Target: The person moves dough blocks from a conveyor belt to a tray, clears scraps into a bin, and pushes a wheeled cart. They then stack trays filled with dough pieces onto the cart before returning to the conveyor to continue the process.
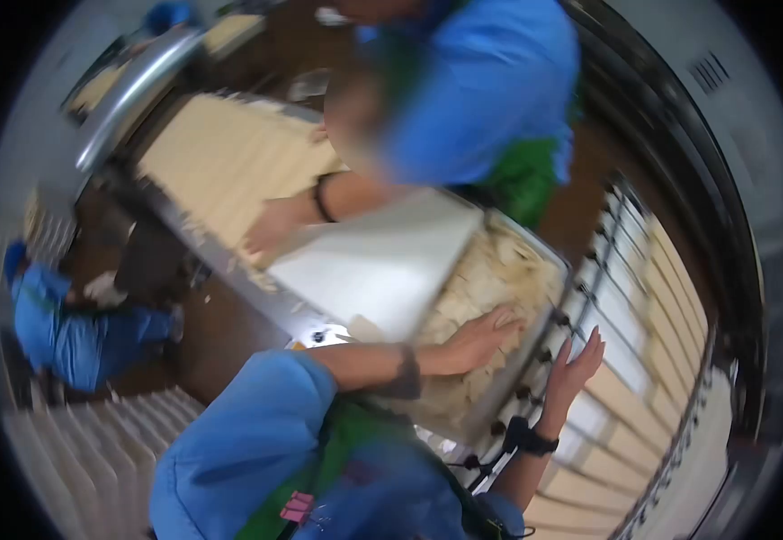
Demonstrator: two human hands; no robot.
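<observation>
My left hand (484, 342) lies over thin, pale dough pieces (472, 306) in a metal-edged tray, its fingers stretched out and nothing visible in its grasp. My right hand (575, 367), with a dark band at the wrist, is raised beside the tray's right edge, near the bars of a rack (630, 346). Its fingers are spread and hold nothing. Left of the scraps is a bare white surface (373, 261). Beyond it lies a wide pale dough sheet (229, 162).
A co-worker (490, 81) in blue leans over the table from the far side, a hand at the dough sheet's edge. Another person (85, 315) is at the left. Stacked trays (103, 450) stand at the lower left; a metal roller (135, 99) is at the upper left.
</observation>
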